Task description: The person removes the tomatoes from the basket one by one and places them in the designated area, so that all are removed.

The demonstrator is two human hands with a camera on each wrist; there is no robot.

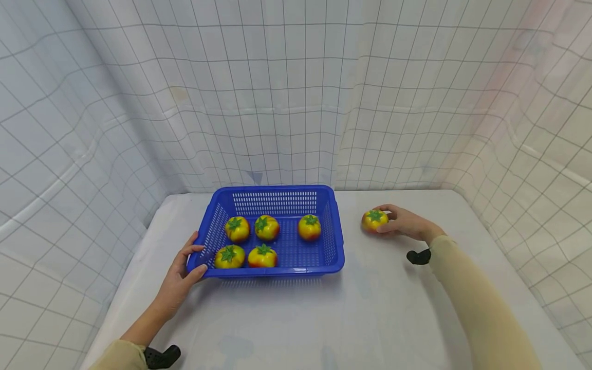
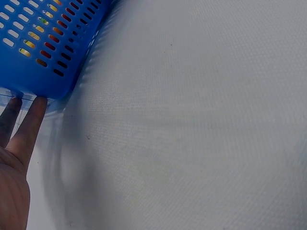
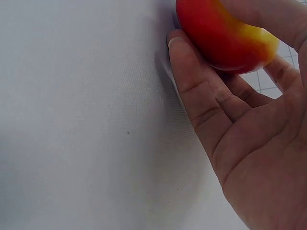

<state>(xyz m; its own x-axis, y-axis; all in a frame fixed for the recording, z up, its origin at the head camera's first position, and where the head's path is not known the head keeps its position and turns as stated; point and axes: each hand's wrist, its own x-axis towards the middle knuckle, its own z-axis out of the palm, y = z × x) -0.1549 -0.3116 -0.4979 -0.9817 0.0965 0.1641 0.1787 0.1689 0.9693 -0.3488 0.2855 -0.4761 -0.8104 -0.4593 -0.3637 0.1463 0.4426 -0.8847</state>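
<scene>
Beside slotted plastic basket (image 1: 289, 271), gripped glossy fruit (image 1: 372, 221)

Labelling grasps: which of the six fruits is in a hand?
The yellow-and-red fruit to the right of the blue basket, gripped by the right hand. The other five all sit inside the basket.

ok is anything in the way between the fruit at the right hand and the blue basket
No separate object shows between the yellow-and-red fruit, held by the right hand, and the blue basket, just white tabletop. The basket's own raised side wall is the only barrier, on the side nearest the fruit.
</scene>
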